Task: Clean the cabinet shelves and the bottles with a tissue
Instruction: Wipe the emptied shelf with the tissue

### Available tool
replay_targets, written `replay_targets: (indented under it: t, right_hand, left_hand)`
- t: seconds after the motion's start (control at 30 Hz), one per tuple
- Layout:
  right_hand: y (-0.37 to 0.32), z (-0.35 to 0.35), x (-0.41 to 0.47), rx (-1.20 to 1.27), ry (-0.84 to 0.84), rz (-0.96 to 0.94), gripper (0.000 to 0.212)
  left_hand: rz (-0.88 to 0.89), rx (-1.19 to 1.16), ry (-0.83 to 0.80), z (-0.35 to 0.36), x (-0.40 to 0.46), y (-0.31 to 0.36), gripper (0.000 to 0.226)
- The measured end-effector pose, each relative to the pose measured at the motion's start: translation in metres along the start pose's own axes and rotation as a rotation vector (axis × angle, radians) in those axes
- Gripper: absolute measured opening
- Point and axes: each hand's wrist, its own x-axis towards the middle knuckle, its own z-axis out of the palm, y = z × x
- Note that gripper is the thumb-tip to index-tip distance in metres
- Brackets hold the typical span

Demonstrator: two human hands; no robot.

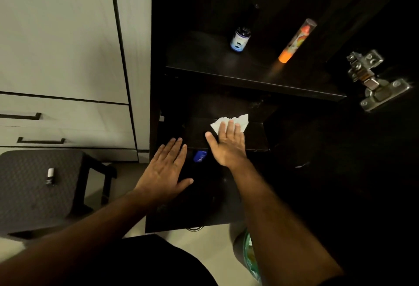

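The right hand (227, 144) presses a white tissue (229, 121) flat-fingered onto the lower shelf (254, 137), near its front edge. The left hand (166, 167), grip apart and empty, hovers at its 8 o'clock. On the upper shelf (204, 58) at 12 o'clock, a blue bottle (240, 39) and an orange tube (295, 41) stand apart.

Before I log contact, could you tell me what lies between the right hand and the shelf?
The white tissue, pressed flat under the right hand on the shelf, head view.

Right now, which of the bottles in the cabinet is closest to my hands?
The blue bottle, seen between the left hand and the right hand, below the shelf being wiped. The dark labelled bottle and orange tube stand higher, on the upper shelf.
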Motion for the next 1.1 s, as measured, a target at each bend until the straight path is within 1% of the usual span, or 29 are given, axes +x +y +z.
replay_targets:
  t: [0.1, 0.2, 0.27, 0.33, 0.43, 0.5, 0.57, 0.67, 0.73, 0.83, 0.93, 1.0, 1.1]
  right_hand:
    - [-0.02, 0.008, -0.013, 0.001, -0.007, -0.151, 0.077]
    - [-0.007, 0.012, -0.03, 0.023, -0.001, -0.264, 0.068]
    - [0.01, 0.011, -0.032, 0.034, 0.006, -0.229, 0.064]
    - [0.014, 0.006, -0.025, 0.028, -0.006, -0.109, 0.066]
    - [-0.012, 0.002, -0.012, 0.006, -0.011, 0.031, 0.074]
    - [-0.042, 0.005, -0.011, 0.003, -0.001, 0.011, 0.076]
    - [-0.062, 0.011, -0.021, 0.005, -0.001, -0.09, 0.073]
    - [-0.06, 0.023, -0.048, 0.001, -0.007, -0.234, 0.067]
    - [-0.039, 0.022, -0.054, -0.014, -0.011, -0.211, 0.063]
    - [-0.013, 0.007, -0.037, -0.016, -0.035, -0.024, 0.062]
    - [-0.024, 0.002, -0.016, 0.002, -0.024, 0.055, 0.066]
    - [-0.042, 0.005, -0.011, -0.012, -0.005, 0.018, 0.067]
    - [-0.052, 0.014, -0.027, -0.041, 0.014, -0.16, 0.064]
  left_hand:
    - [0.013, 0.019, 0.0, -0.002, -0.004, -0.001, 0.092]
    - [0.04, 0.011, -0.011, -0.007, -0.007, -0.006, 0.092]
    - [0.063, -0.007, -0.014, -0.01, -0.011, -0.009, 0.091]
    - [0.082, -0.021, -0.017, -0.014, -0.016, -0.015, 0.088]
    - [0.1, -0.048, -0.037, -0.02, -0.022, -0.02, 0.088]
    - [0.115, -0.044, -0.05, -0.024, -0.026, -0.023, 0.088]
    - [0.133, -0.045, -0.074, -0.025, -0.029, -0.025, 0.088]
    - [0.151, -0.065, -0.08, -0.026, -0.034, -0.033, 0.089]
    - [0.162, -0.073, -0.09, -0.029, -0.035, -0.038, 0.088]
    - [0.173, -0.077, -0.109, -0.033, -0.039, -0.044, 0.087]
    - [0.177, -0.065, -0.126, -0.032, -0.043, -0.046, 0.088]
    - [0.181, -0.044, -0.128, -0.032, -0.046, -0.048, 0.088]
    - [0.186, -0.039, -0.122, -0.028, -0.05, -0.056, 0.087]
